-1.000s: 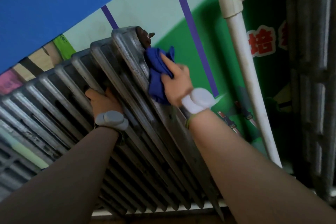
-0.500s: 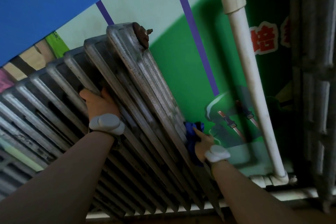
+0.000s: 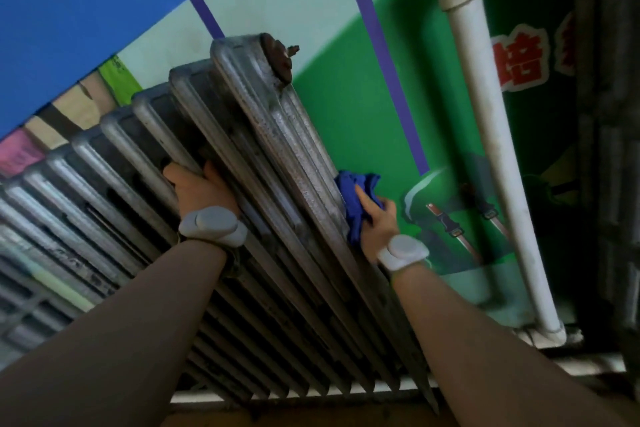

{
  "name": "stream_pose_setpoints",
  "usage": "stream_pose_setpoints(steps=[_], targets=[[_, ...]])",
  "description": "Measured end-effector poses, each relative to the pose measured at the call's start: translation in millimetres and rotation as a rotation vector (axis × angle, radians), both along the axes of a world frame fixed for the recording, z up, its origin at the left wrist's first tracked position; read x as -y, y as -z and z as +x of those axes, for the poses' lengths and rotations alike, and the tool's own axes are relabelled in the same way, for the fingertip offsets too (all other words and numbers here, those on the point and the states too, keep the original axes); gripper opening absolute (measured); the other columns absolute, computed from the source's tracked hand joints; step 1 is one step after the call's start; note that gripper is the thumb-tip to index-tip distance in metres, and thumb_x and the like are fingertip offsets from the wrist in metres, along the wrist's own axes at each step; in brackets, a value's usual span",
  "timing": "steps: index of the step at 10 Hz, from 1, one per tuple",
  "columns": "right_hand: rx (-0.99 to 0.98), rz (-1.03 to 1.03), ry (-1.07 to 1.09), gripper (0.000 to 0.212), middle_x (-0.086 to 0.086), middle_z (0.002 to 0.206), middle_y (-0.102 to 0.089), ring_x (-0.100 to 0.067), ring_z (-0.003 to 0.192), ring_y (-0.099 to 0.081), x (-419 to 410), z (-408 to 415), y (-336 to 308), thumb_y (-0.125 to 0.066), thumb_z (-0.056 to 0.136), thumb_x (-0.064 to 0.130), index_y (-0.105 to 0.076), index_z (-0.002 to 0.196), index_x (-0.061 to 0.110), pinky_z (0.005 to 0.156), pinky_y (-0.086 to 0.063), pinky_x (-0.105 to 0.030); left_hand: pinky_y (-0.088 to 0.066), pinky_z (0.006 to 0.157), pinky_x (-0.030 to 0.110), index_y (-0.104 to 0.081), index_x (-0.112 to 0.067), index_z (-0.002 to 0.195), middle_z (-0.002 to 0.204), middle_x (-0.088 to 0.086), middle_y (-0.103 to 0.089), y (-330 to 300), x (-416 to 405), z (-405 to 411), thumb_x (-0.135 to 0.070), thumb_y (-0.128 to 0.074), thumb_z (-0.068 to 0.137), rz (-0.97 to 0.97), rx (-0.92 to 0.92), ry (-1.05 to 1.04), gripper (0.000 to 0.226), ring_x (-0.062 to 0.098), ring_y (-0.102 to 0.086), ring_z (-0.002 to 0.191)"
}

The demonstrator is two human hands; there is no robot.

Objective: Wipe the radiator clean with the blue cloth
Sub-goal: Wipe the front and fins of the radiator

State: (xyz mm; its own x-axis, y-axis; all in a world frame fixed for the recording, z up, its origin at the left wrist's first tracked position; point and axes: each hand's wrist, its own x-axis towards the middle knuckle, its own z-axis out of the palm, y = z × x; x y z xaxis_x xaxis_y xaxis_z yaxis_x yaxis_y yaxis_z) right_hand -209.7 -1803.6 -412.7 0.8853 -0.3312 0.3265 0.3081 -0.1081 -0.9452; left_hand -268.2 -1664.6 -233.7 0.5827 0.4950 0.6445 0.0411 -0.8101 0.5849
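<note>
A grey cast-iron radiator [image 3: 263,156] with several ribbed sections slants across the view, a rusty plug [image 3: 277,57] at its top right end. My right hand [image 3: 377,218] presses a bunched blue cloth [image 3: 353,198] against the radiator's right end face, about halfway down, thumb lying over the cloth. My left hand [image 3: 204,189] grips the front of a rib, fingers hooked into the gap between sections. Both wrists wear grey bands.
A white pipe [image 3: 495,149] with an elbow runs down the green painted wall [image 3: 346,107] to the right of the radiator. Another dark radiator [image 3: 613,149] stands at the far right edge. A pale sill [image 3: 381,388] runs below.
My right hand with the cloth went from the top of the end face far down it, and now has come back up a little. My left hand keeps its hold.
</note>
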Motion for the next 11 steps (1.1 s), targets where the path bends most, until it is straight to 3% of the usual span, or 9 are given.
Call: stream_pose_setpoints(steps=[1, 2, 4, 5, 7, 8, 9, 10, 11], targets=[[-0.257, -0.197, -0.141, 0.062, -0.018, 0.139, -0.029, -0.035, 0.117, -0.043, 13.3, -15.2, 16.8, -0.037, 0.091, -0.006, -0.034, 0.142, 0.031, 0.097, -0.033, -0.022, -0.033, 0.075, 0.037, -0.031, 0.003, 0.133, 0.126, 0.022, -0.051, 0.1, 1.5, 1.6, -0.03, -0.041, 0.098, -0.01, 0.009, -0.066, 0.049, 0.036, -0.053, 0.109], [-0.306, -0.124, -0.179, 0.059, -0.023, 0.138, -0.038, -0.037, 0.125, -0.039, 22.2, -28.0, 1.2, -0.039, 0.09, 0.001, -0.039, 0.138, 0.036, 0.101, -0.034, -0.032, -0.036, 0.083, 0.037, -0.036, 0.004, 0.128, 0.129, 0.021, -0.047, 13.7, 1.7, -1.1, -0.026, -0.046, 0.095, -0.058, 0.014, -0.016, 0.046, 0.035, -0.05, 0.113], [0.188, 0.059, 0.027, 0.053, -0.007, 0.108, -0.036, -0.021, 0.093, -0.045, -0.2, -59.0, -99.3, -0.046, 0.089, -0.003, -0.047, 0.136, 0.021, 0.083, -0.027, 0.0, -0.028, 0.096, 0.037, -0.032, 0.001, 0.135, 0.138, 0.02, -0.038, 71.4, 6.4, -21.8, -0.028, -0.049, 0.093, -0.111, -0.147, -0.052, 0.053, 0.034, -0.041, 0.124], [0.299, -0.054, 0.109, 0.056, -0.015, 0.124, -0.038, -0.028, 0.104, -0.041, -18.6, -76.9, -92.4, -0.044, 0.086, -0.001, -0.05, 0.133, 0.028, 0.097, -0.029, -0.024, -0.03, 0.093, 0.04, -0.034, 0.004, 0.13, 0.135, 0.023, -0.042, 93.6, 10.8, -22.2, -0.029, -0.047, 0.095, -0.152, -0.332, -0.094, 0.051, 0.037, -0.044, 0.121], [0.055, 0.101, 0.186, 0.06, -0.022, 0.124, -0.041, -0.041, 0.108, -0.046, -30.1, -78.3, 6.4, -0.044, 0.079, -0.012, -0.055, 0.129, 0.019, 0.1, -0.029, -0.03, -0.041, 0.088, 0.038, -0.025, 0.006, 0.138, 0.133, 0.027, -0.043, 111.3, 4.6, -15.9, -0.018, -0.037, 0.098, -0.085, -0.434, -0.009, 0.048, 0.036, -0.052, 0.112], [-0.111, 0.055, 0.093, 0.064, -0.023, 0.126, -0.039, -0.042, 0.114, -0.044, -22.2, -85.5, 44.6, -0.041, 0.084, -0.011, -0.049, 0.13, 0.033, 0.1, -0.033, -0.031, -0.043, 0.08, 0.039, -0.02, -0.002, 0.143, 0.134, 0.028, -0.044, 114.0, 0.9, -14.3, -0.022, -0.03, 0.1, 0.087, -0.55, -0.071, 0.048, 0.037, -0.059, 0.103], [-0.287, 0.107, -0.008, 0.056, -0.015, 0.111, -0.036, -0.041, 0.109, -0.044, -4.7, -74.0, 44.4, -0.04, 0.089, -0.004, -0.049, 0.126, 0.038, 0.098, -0.037, -0.033, -0.034, 0.065, 0.035, -0.026, 0.004, 0.131, 0.103, 0.031, -0.063, 119.0, -2.7, -15.3, -0.031, -0.039, 0.098, -0.007, -0.42, -0.052, 0.05, 0.041, -0.062, 0.09], [-0.119, 0.124, 0.125, 0.053, -0.009, 0.106, -0.035, -0.027, 0.089, -0.048, -6.2, -66.5, -1.9, -0.044, 0.086, -0.008, -0.052, 0.129, 0.021, 0.092, -0.033, -0.016, -0.03, 0.067, 0.034, -0.025, 0.0, 0.134, 0.114, 0.025, -0.06, 119.0, 1.0, -19.6, -0.034, -0.039, 0.097, -0.073, -0.416, -0.033, 0.051, 0.037, -0.059, 0.101], [0.137, 0.059, 0.161, 0.055, -0.009, 0.119, -0.039, -0.02, 0.101, -0.042, -17.8, -74.0, -43.8, -0.046, 0.085, -0.005, -0.055, 0.129, 0.025, 0.099, -0.031, -0.021, -0.039, 0.081, 0.037, -0.026, 0.001, 0.134, 0.128, 0.024, -0.051, 122.4, -0.8, -18.5, -0.029, -0.041, 0.097, -0.105, -0.372, 0.015, 0.05, 0.036, -0.054, 0.111]])
